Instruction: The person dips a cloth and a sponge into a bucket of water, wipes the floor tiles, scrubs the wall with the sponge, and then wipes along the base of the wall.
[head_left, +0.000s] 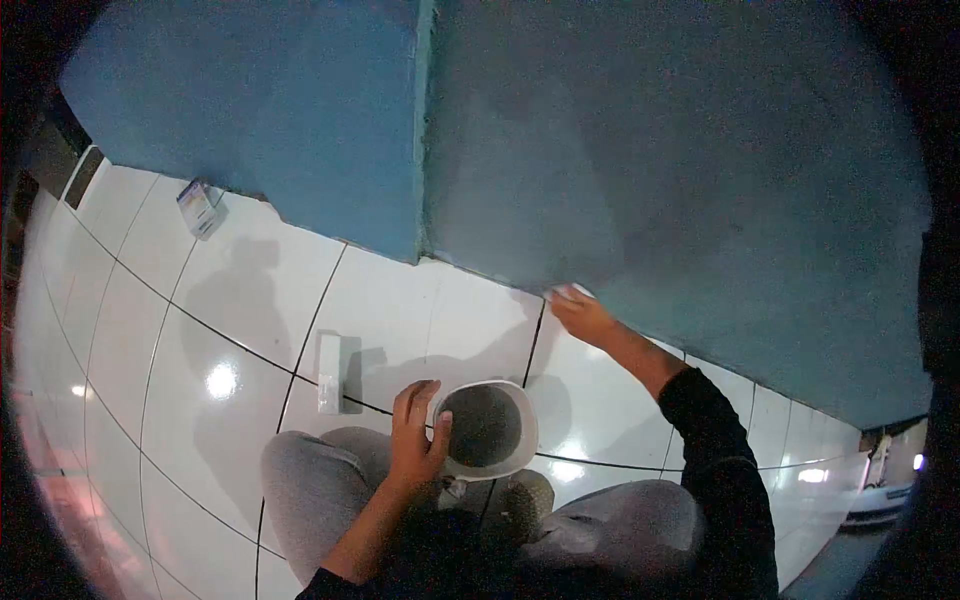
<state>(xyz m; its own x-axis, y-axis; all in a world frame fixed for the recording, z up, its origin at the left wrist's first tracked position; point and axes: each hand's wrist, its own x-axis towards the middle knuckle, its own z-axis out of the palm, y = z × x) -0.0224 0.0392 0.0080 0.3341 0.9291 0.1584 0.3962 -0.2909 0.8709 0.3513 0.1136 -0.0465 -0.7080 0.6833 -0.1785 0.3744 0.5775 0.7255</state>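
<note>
A white bucket (pixel 530 445) with grey contents stands on the floor between my knees. My left hand (pixel 412 438) grips its left rim, thumb over the inner edge and fingers on the outside. Low on the blue-grey wall (pixel 690 180), just above the floor, is my right hand (pixel 585 318). Its fingers are closed on a small white object (pixel 583 290), which touches or nearly touches the wall; most of it is hidden, so I cannot tell its kind.
White glossy tiles (pixel 235 335) with dark joints cover the floor. Left of the bucket lies a white rectangular block (pixel 330 372). Farther off, a small box or packet (pixel 197 208) rests beside the bluer wall (pixel 260 100). A vertical corner edge (pixel 424 130) divides the two wall faces.
</note>
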